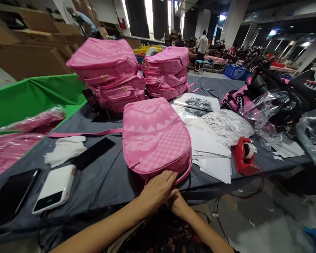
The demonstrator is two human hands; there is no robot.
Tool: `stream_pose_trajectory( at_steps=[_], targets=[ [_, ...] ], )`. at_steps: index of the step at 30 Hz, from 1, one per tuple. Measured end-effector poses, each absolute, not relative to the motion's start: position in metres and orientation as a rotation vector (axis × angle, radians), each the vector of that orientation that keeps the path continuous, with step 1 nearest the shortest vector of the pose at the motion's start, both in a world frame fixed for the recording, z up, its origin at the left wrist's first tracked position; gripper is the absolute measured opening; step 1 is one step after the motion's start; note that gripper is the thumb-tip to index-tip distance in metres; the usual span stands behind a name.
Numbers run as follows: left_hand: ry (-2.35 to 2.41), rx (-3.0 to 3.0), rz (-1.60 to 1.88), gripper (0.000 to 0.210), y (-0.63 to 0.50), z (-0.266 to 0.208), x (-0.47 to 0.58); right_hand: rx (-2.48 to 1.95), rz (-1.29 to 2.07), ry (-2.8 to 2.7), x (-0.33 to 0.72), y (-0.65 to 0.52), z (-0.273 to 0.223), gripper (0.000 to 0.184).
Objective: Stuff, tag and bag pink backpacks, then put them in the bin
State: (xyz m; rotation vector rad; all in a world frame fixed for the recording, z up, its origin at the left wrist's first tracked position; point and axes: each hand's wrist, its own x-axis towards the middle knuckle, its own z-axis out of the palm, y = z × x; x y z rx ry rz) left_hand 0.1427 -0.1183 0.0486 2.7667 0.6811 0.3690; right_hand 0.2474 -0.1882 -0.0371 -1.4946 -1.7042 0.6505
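Observation:
A pink backpack (158, 137) with a zigzag band and a checkered patch lies on the grey-covered table, its top end toward me. My left hand (159, 188) is at its near edge, fingers bent and pressed together on the rim by the zipper. Just below and to the right, my right hand (177, 203) touches the left one; its fingers are hidden beneath. A carry handle loop sticks out to the right of both hands. From the backpack's left side a pink strap (94, 133) stretches across the table.
Stacked pink backpacks (113, 77) stand behind. At right lie white paper sheets (213, 165), plastic bags (223, 123) and a red tape dispenser (244, 156). A white power bank (55, 188), a phone (13, 193) and a white cloth (65, 149) lie left, beside a green-lined bin (42, 89).

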Motion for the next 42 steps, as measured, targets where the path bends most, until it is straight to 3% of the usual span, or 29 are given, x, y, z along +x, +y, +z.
stream_pose_trajectory(
  at_steps=[3,8,14,18,23,25,28,31,35,38,40,42],
  targets=[
    [0.576,2.75,0.638,0.016,-0.121,0.029,0.11,-1.439,0.592,-1.684,0.255,-0.195,-0.051,0.03],
    [0.463,2.388,0.986,0.013,-0.127,0.048,0.124,-1.293,0.382,-1.694,0.254,-0.18,-0.051,0.019],
    [0.491,2.265,1.041,0.012,-0.123,0.079,0.118,-1.214,0.065,-1.655,0.266,-0.181,-0.006,0.033],
    [0.59,2.289,1.062,0.025,-0.123,0.069,0.112,-1.264,-0.219,-1.765,0.282,-0.199,0.027,0.015],
    [0.63,2.423,1.131,0.039,-0.125,0.07,0.111,-1.106,-0.483,-2.065,0.315,-0.18,0.044,0.024],
    [0.641,2.49,1.127,0.038,-0.123,0.072,0.111,-1.159,-0.38,-2.024,0.339,-0.166,0.04,0.021],
    [0.612,2.575,1.056,0.039,-0.12,0.064,0.114,-1.335,0.135,-1.767,0.366,-0.153,0.026,0.018],
    [0.524,2.618,0.982,0.037,-0.123,0.052,0.115,-1.355,0.66,-1.233,0.365,-0.163,0.011,0.033],
    [0.544,2.556,1.29,0.009,-0.126,0.058,0.094,-1.218,1.012,-0.523,0.33,-0.194,0.004,0.051],
    [1.049,2.354,1.527,0.03,-0.109,0.067,0.074,-1.235,1.164,-0.555,0.302,-0.198,0.009,0.053],
    [1.395,1.931,1.448,0.053,-0.09,0.068,0.069,-1.325,1.057,-0.684,0.291,-0.188,0.019,0.05],
    [1.379,1.406,1.286,0.078,-0.076,0.067,0.07,-1.399,0.815,-0.808,0.285,-0.176,0.036,0.047]
  ],
)
